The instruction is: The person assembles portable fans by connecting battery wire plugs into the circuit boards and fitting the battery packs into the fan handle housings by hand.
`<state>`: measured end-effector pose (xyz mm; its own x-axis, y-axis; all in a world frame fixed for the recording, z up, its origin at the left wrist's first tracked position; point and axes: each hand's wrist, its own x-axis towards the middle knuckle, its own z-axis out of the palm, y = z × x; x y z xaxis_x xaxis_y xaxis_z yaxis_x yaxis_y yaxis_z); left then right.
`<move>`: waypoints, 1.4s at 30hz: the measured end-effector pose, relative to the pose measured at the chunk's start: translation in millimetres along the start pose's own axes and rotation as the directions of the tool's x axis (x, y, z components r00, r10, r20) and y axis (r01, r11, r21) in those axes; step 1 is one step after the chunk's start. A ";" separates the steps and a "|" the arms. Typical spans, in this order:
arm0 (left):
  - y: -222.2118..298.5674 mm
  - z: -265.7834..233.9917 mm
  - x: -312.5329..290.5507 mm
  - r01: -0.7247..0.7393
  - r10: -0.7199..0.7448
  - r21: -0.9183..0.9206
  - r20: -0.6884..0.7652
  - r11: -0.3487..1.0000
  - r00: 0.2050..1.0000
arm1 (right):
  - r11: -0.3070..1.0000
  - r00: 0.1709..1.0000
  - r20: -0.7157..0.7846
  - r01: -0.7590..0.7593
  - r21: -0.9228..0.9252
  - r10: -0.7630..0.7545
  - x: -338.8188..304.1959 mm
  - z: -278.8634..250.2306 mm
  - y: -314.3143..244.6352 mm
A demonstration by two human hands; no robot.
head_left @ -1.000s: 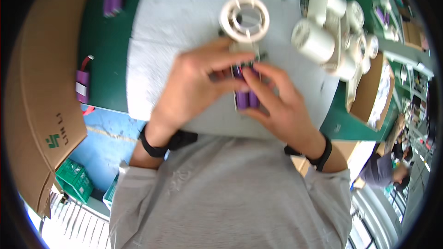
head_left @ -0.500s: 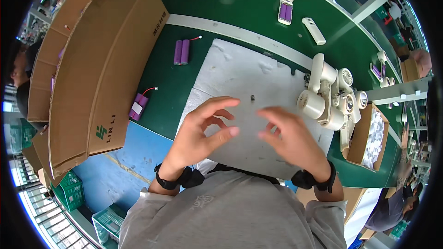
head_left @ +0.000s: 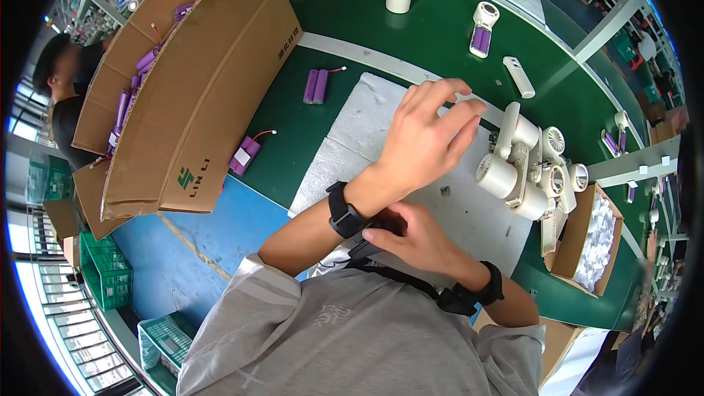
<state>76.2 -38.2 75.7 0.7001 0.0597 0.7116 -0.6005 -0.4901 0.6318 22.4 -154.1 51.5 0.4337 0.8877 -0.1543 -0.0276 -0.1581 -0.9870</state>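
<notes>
My left hand point(head_left: 425, 132) reaches up over the white foam sheet point(head_left: 345, 132), its fingers loosely curved and apart, holding nothing. Below it, my right hand point(head_left: 422, 242) is at the underside of the left wrist, thumb and fingers closed around the black wristband module point(head_left: 364, 245); some of its fingertips are hidden. A black wristband point(head_left: 343, 209) circles the left wrist. On the foam under my hands lies a small dark piece point(head_left: 445, 191). To the right of my left hand sits a pile of cream handheld-fan housings point(head_left: 522, 165).
A tall cardboard box point(head_left: 198, 95) with purple battery cells stands at left. Two wired purple battery packs, one upper point(head_left: 315, 86) and one lower point(head_left: 244, 155), lie beside it. A carton of white packets point(head_left: 595, 242) is at right. A fan with cells point(head_left: 482, 29) and a cream cover point(head_left: 519, 77) lie farther back.
Both hands were apart over the foam. My left hand has moved up and right, and my right hand has come in under the left wrist, onto its black band. The view has shifted slightly.
</notes>
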 end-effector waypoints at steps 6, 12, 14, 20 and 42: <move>-19.1 11.1 -4.0 -0.162 0.146 0.171 0.100 0.972 0.984 | 0.998 0.998 -0.027 -0.051 -0.038 0.050 5.6 -6.2 7.6; -82.6 -61.5 6.4 0.334 -0.317 0.751 -0.174 0.569 0.932 | 1.000 0.984 -0.179 -0.027 0.003 0.027 -19.8 -22.8 18.6; -105.8 -84.6 -3.4 0.420 -0.398 0.821 -0.262 0.388 0.879 | 0.994 0.984 -0.161 -0.063 0.087 0.077 -26.9 -36.8 29.2; -119.3 -113.9 -6.6 0.620 -0.729 0.562 -0.044 0.547 0.683 | 0.955 0.977 -0.178 -0.059 0.292 0.115 -29.6 -40.6 38.1; -476.9 -72.5 281.2 0.254 -0.513 0.880 -0.013 0.402 0.858 | 0.872 0.971 -0.198 -0.022 0.489 0.136 -20.0 -59.4 42.6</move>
<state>531.5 275.3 -3.3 0.9037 0.3142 0.2908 0.2765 -0.9469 0.1639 66.1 -204.3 15.2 0.5953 0.7550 -0.2749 -0.4738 0.0535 -0.8790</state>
